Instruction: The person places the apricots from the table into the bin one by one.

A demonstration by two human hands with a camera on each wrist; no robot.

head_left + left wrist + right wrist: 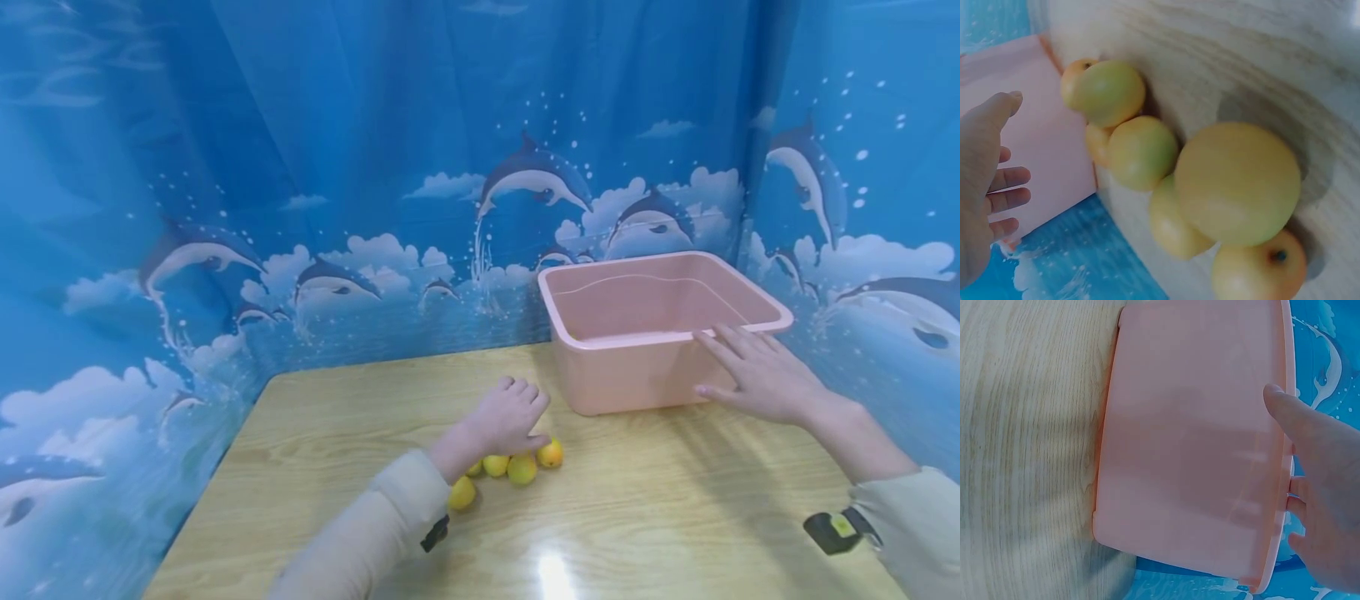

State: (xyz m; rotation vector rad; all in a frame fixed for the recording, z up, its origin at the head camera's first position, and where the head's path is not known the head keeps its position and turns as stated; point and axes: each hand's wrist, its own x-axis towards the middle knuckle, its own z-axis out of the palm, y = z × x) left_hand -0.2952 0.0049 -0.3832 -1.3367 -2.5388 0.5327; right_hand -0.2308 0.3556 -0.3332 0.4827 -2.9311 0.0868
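yellow fruits (pixel 1210 181), round, smooth, on wood-grained table (pixel 337 417)

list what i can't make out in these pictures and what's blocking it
- Floor of the pink bin: head view, mostly hidden by its near wall.
- Several yellow fruits: head view, partly covered by the left hand and forearm.
- Lowest fruit: left wrist view, cut off by the bottom edge.
- Right hand: right wrist view, cut off by the right edge.
- Any markings on the yellow-green patch: head view, too small.
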